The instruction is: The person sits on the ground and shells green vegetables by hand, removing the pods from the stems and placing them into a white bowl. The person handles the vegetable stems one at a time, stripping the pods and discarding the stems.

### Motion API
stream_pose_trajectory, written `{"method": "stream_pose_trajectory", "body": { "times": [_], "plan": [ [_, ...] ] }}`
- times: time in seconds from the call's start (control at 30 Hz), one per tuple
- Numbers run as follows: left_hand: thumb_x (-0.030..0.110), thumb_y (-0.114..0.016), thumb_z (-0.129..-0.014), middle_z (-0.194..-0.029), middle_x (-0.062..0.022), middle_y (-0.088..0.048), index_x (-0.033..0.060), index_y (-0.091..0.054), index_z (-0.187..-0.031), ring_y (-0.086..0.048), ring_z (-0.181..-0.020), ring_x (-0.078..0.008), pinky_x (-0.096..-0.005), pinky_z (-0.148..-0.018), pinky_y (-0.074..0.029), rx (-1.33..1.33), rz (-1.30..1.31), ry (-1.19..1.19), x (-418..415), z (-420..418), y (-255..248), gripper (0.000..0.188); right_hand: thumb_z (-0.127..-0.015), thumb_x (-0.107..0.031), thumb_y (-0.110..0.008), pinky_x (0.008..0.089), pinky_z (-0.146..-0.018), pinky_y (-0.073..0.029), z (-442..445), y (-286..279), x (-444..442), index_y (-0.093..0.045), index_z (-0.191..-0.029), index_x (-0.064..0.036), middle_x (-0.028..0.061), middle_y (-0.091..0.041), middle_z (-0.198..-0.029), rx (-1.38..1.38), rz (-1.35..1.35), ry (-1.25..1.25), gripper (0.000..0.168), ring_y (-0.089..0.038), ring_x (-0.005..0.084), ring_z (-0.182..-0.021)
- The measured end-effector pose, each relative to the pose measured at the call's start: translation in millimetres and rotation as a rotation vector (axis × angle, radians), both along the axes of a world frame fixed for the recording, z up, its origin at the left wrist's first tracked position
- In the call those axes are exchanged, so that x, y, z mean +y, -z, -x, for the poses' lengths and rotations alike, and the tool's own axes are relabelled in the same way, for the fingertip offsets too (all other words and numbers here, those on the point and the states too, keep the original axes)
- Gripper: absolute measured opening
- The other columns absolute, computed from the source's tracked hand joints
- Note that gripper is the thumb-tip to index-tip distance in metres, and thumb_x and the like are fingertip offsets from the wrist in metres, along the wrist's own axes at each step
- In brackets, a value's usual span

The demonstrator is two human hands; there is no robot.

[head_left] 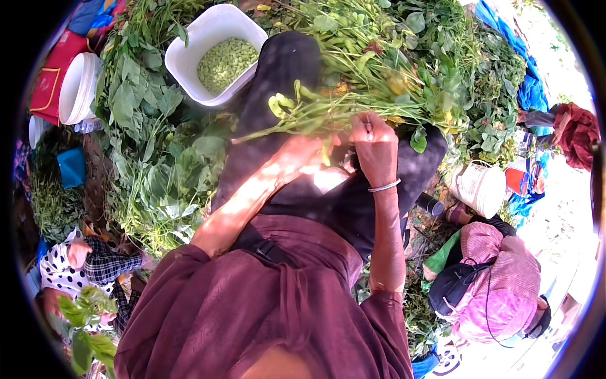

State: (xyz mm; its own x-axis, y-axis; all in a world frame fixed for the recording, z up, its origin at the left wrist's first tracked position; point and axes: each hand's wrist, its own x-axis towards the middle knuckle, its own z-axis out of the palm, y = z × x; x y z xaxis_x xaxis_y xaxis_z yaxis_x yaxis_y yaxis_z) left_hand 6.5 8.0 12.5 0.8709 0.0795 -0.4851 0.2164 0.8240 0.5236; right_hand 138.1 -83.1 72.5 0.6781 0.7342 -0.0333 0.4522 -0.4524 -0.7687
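Across my lap lies a soybean-like plant (289,121) with thin green stalks and several pods. My left hand (307,149) is under these stalks and seems to grip them; its fingers are partly hidden and in glare. My right hand (374,130), with a ring and a bracelet (384,185), is curled at the near edge of the stalks. Whether a pod is inside its fingers is hidden. One pod (326,151) hangs between the two hands. Beyond my left knee stands a white plastic bucket (182,61) with shelled green beans (227,64) in it.
Heaped leafy plants (142,109) lie at left, and more podded plants (360,42) ahead. A white bucket (478,187) and a dark cylinder (429,204) are at right. People sit at lower right (497,284) and lower left (94,265). A blue container (72,168) stands far left.
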Motion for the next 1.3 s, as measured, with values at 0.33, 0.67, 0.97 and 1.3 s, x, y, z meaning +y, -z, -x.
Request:
{"method": "stream_pose_trajectory", "body": {
  "times": [0.33,0.67,0.97,1.3],
  "plan": [
    [0.014,-0.041,-0.093,-0.066,0.001,-0.051,0.001,-0.056,-0.097,-0.032,-0.042,-0.0011,-0.0163,-0.035,-0.023,0.055,-0.028,0.124,4,4,-12,0.021,-0.087,-0.019,-0.054,0.0192,-0.038,-0.03,21,53,-6,-0.059,-0.097,0.0,-0.0005,-0.049,-0.057,0.886,-0.129,0.202,0.022,-0.042,0.006,-0.044],
    [0.016,-0.044,-0.093,-0.07,-0.0013,-0.053,0.0014,-0.055,-0.099,-0.037,-0.045,-0.002,-0.0148,-0.036,-0.028,0.032,0.019,0.048,2,7,-20,0.019,-0.087,-0.014,-0.053,0.0181,-0.03,-0.027,25,40,2,-0.055,-0.096,-0.003,0.003,-0.051,-0.058,1.101,-0.263,0.342,0.015,-0.04,0.006,-0.038],
    [0.014,-0.048,-0.091,-0.077,-0.0015,-0.055,0.0006,-0.054,-0.104,-0.043,-0.049,-0.0023,-0.0148,-0.037,-0.033,-0.11,0.406,-0.017,-5,28,21,0.02,-0.086,-0.01,-0.055,0.0183,-0.035,-0.032,25,49,4,-0.056,-0.093,-0.007,0.0015,-0.054,-0.065,1.077,-0.331,0.297,0.008,-0.044,0.0055,-0.044],
    [0.02,-0.041,-0.094,-0.078,-0.0015,-0.052,-0.0011,-0.05,-0.108,-0.047,-0.061,-0.0053,-0.0169,-0.046,-0.037,0.075,-0.411,-0.532,116,24,-95,0.027,-0.086,-0.019,-0.052,0.047,-0.055,-0.043,36,67,1,-0.054,-0.085,-0.003,0.0236,-0.056,-0.066,-0.184,0.035,0.263,0.017,-0.055,0.0436,-0.066]
  ]
}}
